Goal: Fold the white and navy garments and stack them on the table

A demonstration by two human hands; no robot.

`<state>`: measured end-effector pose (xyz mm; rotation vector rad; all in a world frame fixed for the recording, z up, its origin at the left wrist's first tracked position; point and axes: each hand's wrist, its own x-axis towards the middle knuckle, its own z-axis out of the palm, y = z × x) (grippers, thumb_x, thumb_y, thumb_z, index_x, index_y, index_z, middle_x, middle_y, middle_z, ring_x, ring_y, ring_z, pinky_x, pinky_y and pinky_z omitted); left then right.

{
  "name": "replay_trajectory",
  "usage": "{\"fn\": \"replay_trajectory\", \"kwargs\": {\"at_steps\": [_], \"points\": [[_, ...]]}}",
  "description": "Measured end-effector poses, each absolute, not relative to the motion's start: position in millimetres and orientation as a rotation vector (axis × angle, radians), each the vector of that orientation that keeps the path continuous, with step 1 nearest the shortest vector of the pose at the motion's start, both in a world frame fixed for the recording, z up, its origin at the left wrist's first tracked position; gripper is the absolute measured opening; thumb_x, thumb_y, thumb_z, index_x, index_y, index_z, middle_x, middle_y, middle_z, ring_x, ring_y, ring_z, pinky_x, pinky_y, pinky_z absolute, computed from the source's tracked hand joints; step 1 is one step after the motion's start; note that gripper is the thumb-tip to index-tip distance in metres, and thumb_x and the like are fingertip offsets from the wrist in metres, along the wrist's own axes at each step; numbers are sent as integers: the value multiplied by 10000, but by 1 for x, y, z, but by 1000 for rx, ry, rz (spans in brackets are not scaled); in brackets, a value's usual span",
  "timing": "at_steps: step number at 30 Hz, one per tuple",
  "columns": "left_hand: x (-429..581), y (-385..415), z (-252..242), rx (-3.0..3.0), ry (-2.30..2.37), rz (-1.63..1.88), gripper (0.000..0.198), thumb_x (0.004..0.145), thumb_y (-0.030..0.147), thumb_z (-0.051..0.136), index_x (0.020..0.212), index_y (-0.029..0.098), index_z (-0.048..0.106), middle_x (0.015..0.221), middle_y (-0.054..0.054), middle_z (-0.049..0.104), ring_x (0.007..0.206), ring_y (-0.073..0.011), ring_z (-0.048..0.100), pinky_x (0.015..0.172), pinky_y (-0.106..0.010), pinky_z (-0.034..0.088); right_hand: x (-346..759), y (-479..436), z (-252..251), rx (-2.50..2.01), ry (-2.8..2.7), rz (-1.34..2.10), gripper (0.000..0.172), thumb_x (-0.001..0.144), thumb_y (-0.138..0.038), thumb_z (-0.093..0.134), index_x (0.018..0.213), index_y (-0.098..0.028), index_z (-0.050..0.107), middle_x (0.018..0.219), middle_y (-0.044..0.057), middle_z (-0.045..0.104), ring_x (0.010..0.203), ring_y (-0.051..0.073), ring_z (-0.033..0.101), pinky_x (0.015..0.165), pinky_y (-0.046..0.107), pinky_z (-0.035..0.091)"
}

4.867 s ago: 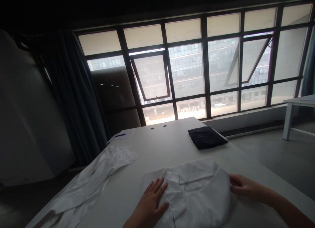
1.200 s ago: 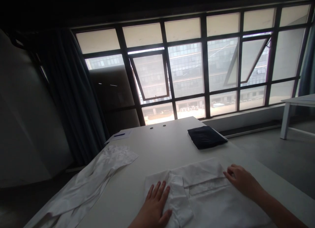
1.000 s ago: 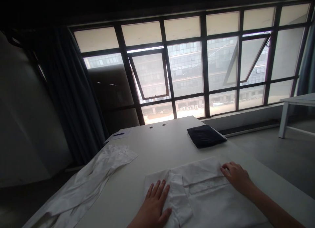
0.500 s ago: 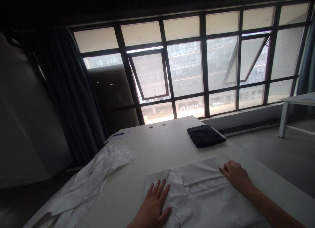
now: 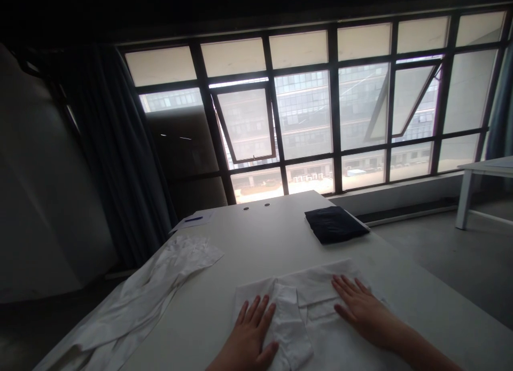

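A white garment (image 5: 320,333), partly folded and probably a shirt, lies flat on the white table (image 5: 256,232) right in front of me. My left hand (image 5: 252,333) rests palm down on its left part, fingers stretched, beside a folded-over strip of cloth. On the garment's right part lies my right hand (image 5: 360,309), flat with the fingers spread. Neither hand grips the cloth. The garment's near edge runs out of view at the bottom.
At the table's left edge lies a second, crumpled white garment (image 5: 160,285). A folded dark garment (image 5: 334,224) sits at the far right. Paper with a blue pen (image 5: 194,219) is at the far left. Another table (image 5: 465,194) stands to the right, before the windows.
My right hand has moved left from the garment's right edge onto its surface, and its curled fingers have flattened out. My left hand has stayed in place.
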<state>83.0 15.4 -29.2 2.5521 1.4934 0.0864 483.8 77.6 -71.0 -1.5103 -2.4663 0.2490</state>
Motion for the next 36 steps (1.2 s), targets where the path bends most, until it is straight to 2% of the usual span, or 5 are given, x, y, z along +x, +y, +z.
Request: {"fn": "replay_trajectory", "kwargs": {"at_steps": [11,18,23,28,36], "points": [[108,32,11,2481,1550,127,659,867,496,616,1475,278,487,1663,-39,280,1535,-285,223,1260,-437,210,474,100,-68,-1612,-2333,-256,644,848,-114,394,1484,-115,499,1598,150,379,1498,342,303,1223,584,210],[161,79,-4,2477,1544,83,766,923,502,445,1587,146,309,1648,-114,288,1539,-268,209,1269,-454,134,348,106,-36,-1174,-2602,353,631,946,-284,391,1557,-126,375,1606,172,354,1504,304,298,1225,510,238],[164,79,-19,2469,1594,125,763,968,570,325,1608,164,239,1678,-78,175,1559,-239,113,1272,-473,46,357,119,-49,-1297,-2536,368,729,1022,-594,247,1567,-121,347,1630,187,289,1527,310,230,1243,523,144],[160,76,-16,2462,1571,69,764,959,640,339,1608,248,243,1686,-75,158,1560,-263,107,1255,-514,60,419,137,-54,-1546,-2461,348,747,1021,-615,172,1582,-142,310,1651,151,257,1538,304,199,1236,549,108],[186,103,0,2508,1687,195,406,1026,404,356,1207,284,699,1311,-79,673,1234,-271,577,1093,-477,346,444,144,-62,-1710,-2290,158,614,1006,-504,312,1526,-203,440,1593,117,422,1496,276,320,1224,493,159]]}}
